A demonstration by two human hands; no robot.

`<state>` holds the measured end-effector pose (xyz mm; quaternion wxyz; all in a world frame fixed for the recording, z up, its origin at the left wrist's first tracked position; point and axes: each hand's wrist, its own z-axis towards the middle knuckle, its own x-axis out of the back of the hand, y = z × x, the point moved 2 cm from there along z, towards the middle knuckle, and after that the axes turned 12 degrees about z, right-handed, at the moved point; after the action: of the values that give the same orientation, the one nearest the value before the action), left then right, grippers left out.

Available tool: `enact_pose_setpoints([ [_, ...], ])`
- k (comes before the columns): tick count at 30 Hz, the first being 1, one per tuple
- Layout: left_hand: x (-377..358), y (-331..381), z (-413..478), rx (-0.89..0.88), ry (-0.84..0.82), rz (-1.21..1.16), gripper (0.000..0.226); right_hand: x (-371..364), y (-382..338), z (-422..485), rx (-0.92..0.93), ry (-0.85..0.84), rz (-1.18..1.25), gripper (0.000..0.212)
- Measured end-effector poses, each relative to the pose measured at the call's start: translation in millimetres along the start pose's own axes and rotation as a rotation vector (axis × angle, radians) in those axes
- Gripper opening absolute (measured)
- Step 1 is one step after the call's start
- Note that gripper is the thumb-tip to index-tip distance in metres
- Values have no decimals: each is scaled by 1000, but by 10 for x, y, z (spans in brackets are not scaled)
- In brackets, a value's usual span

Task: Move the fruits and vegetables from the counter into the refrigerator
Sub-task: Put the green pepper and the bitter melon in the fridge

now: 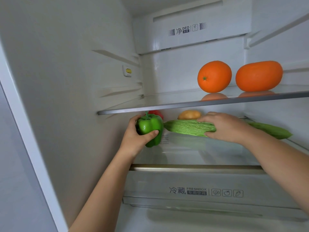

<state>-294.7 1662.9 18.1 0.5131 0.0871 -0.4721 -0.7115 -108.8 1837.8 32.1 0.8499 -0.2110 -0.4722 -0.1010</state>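
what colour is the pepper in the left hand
Bright green pepper, seen in the head view.

"DEO" on rear vent panel (187, 29), "FRESHBOX" on drawer front (197, 191)

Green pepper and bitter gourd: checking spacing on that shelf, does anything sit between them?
Nothing; the head view shows a narrow bare gap between green pepper and bitter gourd.

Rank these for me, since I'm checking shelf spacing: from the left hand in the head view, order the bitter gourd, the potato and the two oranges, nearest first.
From the left hand:
1. Bitter gourd, just right of it, same shelf.
2. Potato, behind the gourd, farther back.
3. Round orange, on the shelf above, to the right.
4. Long orange, same upper shelf, far right.
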Motion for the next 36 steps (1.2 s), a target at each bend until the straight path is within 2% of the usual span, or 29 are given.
enact_pose_setpoints([
  [11, 6, -5, -1, -1, 50, 55, 77, 25, -29, -57, 3, 41, 63, 49],
  [15, 68, 16, -55, -33, 116, 179, 79, 63, -62, -108, 29, 86, 146, 41],
  [20, 98, 121, -306, -124, 214, 403, 68, 93, -333, -242, 53, 213, 228, 29],
  [24, 48, 218, -551, -216, 204, 507, 59, 9, -625, -449, 66, 317, 179, 25],
  [30, 27, 268, -916, -393, 206, 787, 46, -144, -1000, -854, 96, 316, 73, 26],
  [36, 135, 135, -1257, -435, 203, 901, 42, -341, -1232, -1159, 173, 469, 127, 33],
])
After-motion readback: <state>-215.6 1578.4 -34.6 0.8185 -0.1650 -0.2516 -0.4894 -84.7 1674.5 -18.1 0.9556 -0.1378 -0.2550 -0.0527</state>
